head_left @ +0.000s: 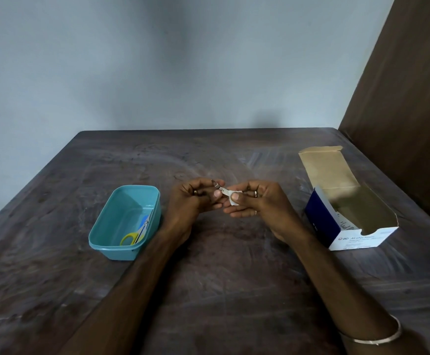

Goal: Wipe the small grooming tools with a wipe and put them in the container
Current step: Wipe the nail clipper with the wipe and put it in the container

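My left hand (196, 201) pinches a small metal grooming tool (218, 187), a nail clipper by its look, above the middle of the table. My right hand (254, 201) pinches a small white wipe (234, 198) folded against the tool's right end. The two hands meet at the tool. To the left stands a teal plastic container (111, 221) holding yellow-handled scissors (133, 235) and something blue and flat beside them.
An open white-and-blue box of alcohol swabs (347, 234) lies at the right with its cardboard flap (326, 167) folded back. The dark wooden table (208, 290) reaches a pale wall behind; a brown panel (408, 111) stands at the right.
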`<state>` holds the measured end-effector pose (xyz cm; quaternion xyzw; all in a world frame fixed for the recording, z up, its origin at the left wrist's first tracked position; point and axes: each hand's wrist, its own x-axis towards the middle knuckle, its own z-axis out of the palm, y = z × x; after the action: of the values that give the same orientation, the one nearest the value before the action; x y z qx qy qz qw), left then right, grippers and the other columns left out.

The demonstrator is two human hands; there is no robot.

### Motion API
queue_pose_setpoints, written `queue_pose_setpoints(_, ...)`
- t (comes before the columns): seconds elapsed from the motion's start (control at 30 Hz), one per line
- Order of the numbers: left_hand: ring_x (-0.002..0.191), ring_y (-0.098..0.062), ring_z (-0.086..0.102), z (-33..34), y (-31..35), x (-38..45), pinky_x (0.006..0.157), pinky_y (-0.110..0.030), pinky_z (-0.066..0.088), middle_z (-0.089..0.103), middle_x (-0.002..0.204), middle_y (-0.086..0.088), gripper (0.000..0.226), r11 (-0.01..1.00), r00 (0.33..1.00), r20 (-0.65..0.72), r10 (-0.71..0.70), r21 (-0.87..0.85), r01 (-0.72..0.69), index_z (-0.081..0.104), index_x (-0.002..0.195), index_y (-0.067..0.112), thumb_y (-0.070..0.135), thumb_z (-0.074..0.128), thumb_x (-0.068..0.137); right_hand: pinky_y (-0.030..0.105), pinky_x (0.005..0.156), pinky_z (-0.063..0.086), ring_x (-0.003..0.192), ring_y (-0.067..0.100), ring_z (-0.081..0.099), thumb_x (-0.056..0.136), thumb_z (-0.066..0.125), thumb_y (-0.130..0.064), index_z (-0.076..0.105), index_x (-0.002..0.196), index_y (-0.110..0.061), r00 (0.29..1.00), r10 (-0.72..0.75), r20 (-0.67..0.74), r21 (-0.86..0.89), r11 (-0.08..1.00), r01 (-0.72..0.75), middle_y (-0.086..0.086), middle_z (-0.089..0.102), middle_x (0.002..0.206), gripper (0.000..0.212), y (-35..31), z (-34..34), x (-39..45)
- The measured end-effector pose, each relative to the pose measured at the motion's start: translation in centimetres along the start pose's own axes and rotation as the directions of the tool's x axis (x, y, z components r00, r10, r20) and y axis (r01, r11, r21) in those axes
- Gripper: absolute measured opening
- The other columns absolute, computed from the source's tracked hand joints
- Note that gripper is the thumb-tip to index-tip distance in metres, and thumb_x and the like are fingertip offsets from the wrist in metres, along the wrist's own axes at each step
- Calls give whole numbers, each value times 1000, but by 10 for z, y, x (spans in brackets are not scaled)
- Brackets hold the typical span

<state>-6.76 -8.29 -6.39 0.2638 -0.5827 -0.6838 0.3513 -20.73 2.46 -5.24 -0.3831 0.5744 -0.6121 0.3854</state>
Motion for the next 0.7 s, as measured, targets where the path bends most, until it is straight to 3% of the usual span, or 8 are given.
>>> queue_pose_setpoints(0.17, 75, -16, 73, 5, 0, -3, 70, -30, 61, 72, 86, -10, 19, 997, 997, -13, 70, 37, -70, 70, 102, 5, -7, 65, 87, 31, 60, 62, 64, 25, 75, 88, 71, -2, 69, 90, -1, 997, -30, -77, -27, 999, 29, 15, 75, 75, 3, 7, 4, 5)
queue_pose_setpoints(0.27, 79, -20, 73, 8, -3, -2, 73, -37, 62, 72, 87, -13, 17, 990, 994, -32, 108, 100, -104, 69, 103, 4, -2, 67, 87, 33, 58, 62, 63, 27, 74, 87, 73, -5, 68, 91, 2, 991, -50, -124, -58, 997, 43, 16, 75, 74, 10, 7, 5, 6)
queue_pose_setpoints(0.43, 80, -25, 74, 4, -7, 0, 73, -38, 61, 75, 85, -8, 11, 965, 980, -111, 168, 219, -141, 73, 96, 9, 2, 68, 89, 37, 62, 61, 69, 31, 75, 92, 67, -6, 68, 96, 1, 998, 13, -66, -19, 1000, -14, 18, 77, 85, 8, 5, 7, 5)
queue_pose_setpoints(0.57, 82, -27, 73, 4, -5, -2, 75, -39, 61, 76, 85, -11, 15, 963, 967, -137, 215, 195, -186, 75, 94, 6, -4, 68, 86, 34, 59, 60, 74, 30, 75, 93, 65, -11, 67, 96, -5, 993, 115, 10, 75, 990, -115, 20, 76, 93, 7, -1, 8, 1)
queue_pose_setpoints(0.7, 82, -19, 73, 6, -3, -2, 75, -28, 59, 76, 86, -7, 19, 949, 961, -93, 259, 212, -235, 75, 91, 7, -8, 69, 82, 34, 58, 58, 78, 30, 76, 92, 67, -17, 64, 97, -5, 984, 175, 40, 101, 979, -178, 20, 76, 96, 13, -1, 8, -1)
